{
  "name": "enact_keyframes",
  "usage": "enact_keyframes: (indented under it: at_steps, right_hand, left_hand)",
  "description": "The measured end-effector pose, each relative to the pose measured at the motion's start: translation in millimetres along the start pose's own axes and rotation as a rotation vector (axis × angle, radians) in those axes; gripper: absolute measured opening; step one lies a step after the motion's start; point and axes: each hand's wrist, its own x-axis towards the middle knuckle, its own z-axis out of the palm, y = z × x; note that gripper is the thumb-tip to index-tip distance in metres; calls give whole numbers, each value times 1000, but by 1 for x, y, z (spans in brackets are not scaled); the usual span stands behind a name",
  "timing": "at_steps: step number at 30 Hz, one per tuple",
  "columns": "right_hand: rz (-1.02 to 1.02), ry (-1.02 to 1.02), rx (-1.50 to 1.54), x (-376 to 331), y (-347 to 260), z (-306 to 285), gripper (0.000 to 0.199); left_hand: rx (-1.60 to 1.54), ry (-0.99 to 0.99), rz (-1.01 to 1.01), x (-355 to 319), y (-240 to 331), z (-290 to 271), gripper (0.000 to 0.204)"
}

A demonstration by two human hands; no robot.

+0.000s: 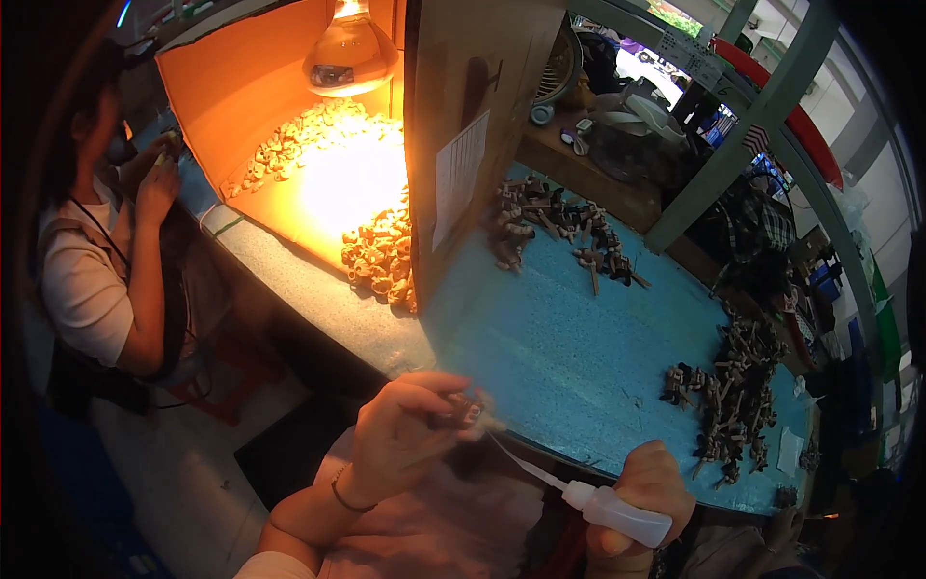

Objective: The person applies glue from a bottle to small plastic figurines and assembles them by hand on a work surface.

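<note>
My L hand (397, 432) is pinching a brown pc (468, 413), near ctr; R hand (658, 482) is gripping the btl (627, 516), near right, nozzle (546, 476) pointing left, prob. for reaching small spots.

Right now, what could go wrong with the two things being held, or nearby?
The small piece could slip from the fingertip grip of the left hand. The thin nozzle of the pale bottle in the right hand reaches close to the left hand and might poke it. The glowing lamp might overheat the cardboard around it.
</note>
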Motion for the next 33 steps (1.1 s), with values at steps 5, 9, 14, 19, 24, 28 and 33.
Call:
enact_keyframes:
  at_steps: [5, 9, 14, 19, 24, 28, 33]
  right_hand:
    - [26, -20, 20, 1, -1, -2, 54]
    - [-7, 20, 3, 3, 3, -1, 55]
    - [56, -47, 22, 10, 2, -1, 56]
    - [98, 9, 10, 13, -2, 3, 56]
    - [78, -18, 16, 13, 0, 1, 56]
    - [51, 3, -17, 9, 1, 3, 56]
    - [9, 132, -18, 1, 8, 2, 55]
  left_hand:
    - [-95, 3, -56, -1, 0, 0, 31]
    - [-103, -8, -56, -2, -1, -2, 31]
    - [-90, -42, -30, -2, -2, -4, 32]
    - [-91, -38, -34, -2, 0, -4, 32]
    - [-117, -19, -46, -3, 2, -2, 31]
    - [-105, -14, -47, -3, 2, -3, 32]
    - [-96, -11, -50, -3, 4, -3, 33]
